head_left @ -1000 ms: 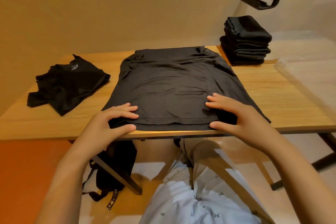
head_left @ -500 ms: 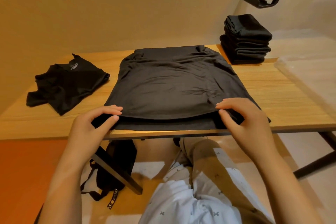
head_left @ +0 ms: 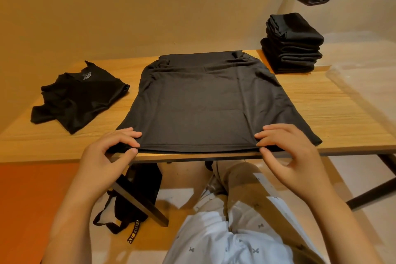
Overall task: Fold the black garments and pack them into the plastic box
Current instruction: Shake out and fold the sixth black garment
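Left hand [head_left: 111,152] and right hand [head_left: 287,152] each pinched a near hem corner of the spread black garment [head_left: 205,105], thumb under and fingers over, likely to lift the hem for a fold away. Garment lay flat mid-bench [head_left: 321,100]. Left of it sat a crumpled unfolded garment [head_left: 79,94]; far right of it, the folded stack [head_left: 292,44], against the clear plastic box [head_left: 364,17].

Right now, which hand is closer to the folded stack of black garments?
Right. The right hand pinches the near right corner of the spread shirt, on the folded stack side; the left hand holds the opposite corner, farther away.
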The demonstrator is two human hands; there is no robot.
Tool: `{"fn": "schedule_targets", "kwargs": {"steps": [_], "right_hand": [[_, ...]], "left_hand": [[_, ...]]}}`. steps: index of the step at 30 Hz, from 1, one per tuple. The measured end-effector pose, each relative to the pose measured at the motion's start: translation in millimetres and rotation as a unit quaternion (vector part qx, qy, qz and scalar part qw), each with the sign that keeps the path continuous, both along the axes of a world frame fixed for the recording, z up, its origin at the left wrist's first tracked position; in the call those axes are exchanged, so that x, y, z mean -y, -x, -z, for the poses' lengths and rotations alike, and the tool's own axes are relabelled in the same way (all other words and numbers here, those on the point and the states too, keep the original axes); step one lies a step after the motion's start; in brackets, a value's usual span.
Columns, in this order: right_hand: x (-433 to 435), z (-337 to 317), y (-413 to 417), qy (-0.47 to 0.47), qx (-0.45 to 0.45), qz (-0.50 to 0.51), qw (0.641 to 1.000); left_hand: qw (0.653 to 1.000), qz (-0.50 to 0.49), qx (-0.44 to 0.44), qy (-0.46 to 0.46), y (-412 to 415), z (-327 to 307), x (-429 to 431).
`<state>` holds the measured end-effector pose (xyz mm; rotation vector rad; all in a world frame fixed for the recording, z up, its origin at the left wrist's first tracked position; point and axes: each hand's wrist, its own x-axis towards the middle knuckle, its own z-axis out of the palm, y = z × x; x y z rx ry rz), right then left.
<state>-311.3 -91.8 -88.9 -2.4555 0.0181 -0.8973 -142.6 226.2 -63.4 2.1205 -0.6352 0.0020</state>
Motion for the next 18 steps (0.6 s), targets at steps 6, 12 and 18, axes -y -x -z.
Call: {"fn": "schedule_targets", "kwargs": {"steps": [6,12,18], "right_hand": [[5.6,-3.0,15.6,-0.053,-0.069,0.016,0.996],[15.6,-4.1,23.2,-0.056,-0.101,0.085,0.990],[28.9,7.7,27.9,0.029,-0.099,0.106,0.989]], "left_hand": [[0.999,-0.036,0.026,-0.022,5.6,-2.4,-1.2],[0.996,-0.064,0.015,-0.059,6.9,7.0,-8.2],[0.992,-0.096,0.037,-0.078,13.1,12.4,-12.5]]}}
